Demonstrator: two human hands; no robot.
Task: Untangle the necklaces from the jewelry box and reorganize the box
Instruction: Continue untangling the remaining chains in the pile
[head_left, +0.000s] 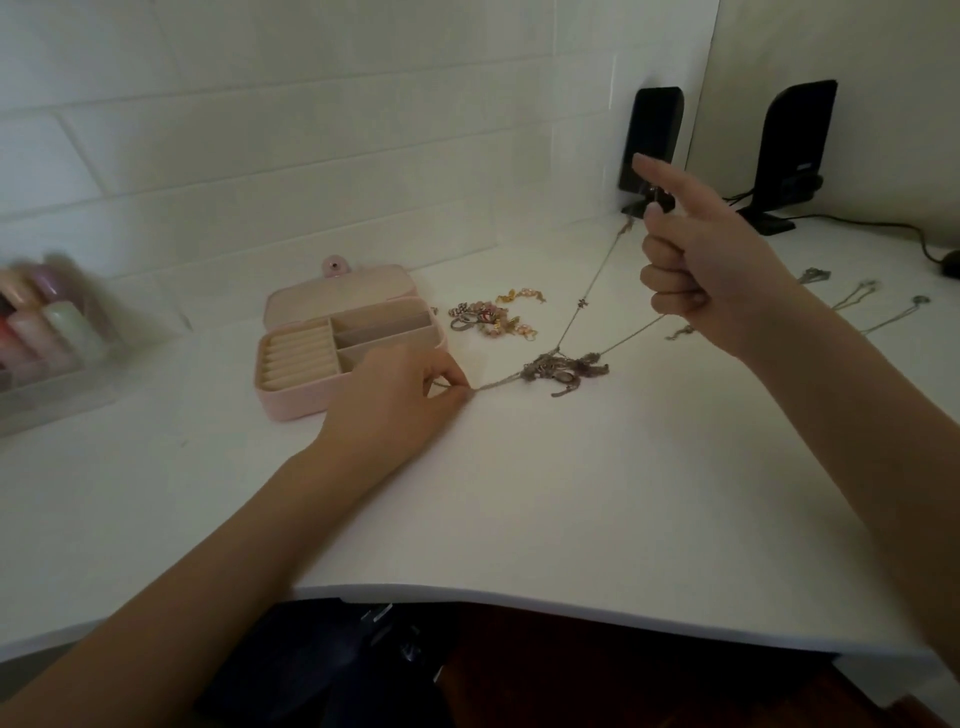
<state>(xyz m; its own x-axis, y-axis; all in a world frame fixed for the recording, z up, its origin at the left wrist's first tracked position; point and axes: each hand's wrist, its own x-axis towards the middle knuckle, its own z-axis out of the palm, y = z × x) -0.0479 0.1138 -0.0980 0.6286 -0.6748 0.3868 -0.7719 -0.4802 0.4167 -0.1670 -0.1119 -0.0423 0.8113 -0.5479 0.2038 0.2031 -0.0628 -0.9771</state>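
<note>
Nearest the camera, two bare forearms reach forward over the white bench (571, 509). The left hand (400, 400) rests low on the surface just right of the jewelry box, its thumb and fingertips pinching a thin silver chain (496, 383) that runs rightward along the bench to a tangled knot of necklaces (563, 370). The right hand (711, 260) is raised above the bench with its lower fingers curled into the palm and the forefinger stretched out; it grips two strands of chain (592, 283) that rise taut from the knot, one carrying a small dark bead partway up.

The pink jewelry box (353, 348) lies open, its lid flat behind it with a round snap tab at the back edge. Inside, a ridged cream ring-roll section fills the left part and three divided compartments sit on the right; nothing is visible in them, though the left hand hides the nearest one in part. Just beyond the box's right side lies a small heap of rings and gold and pink pieces (493, 314).

Further right, several separate silver necklaces (862, 299) lie spread out. At the far left, a clear organizer (41, 353) holds blurred pastel bottles. Against the back wall stand two black speakers (795, 150).
</note>
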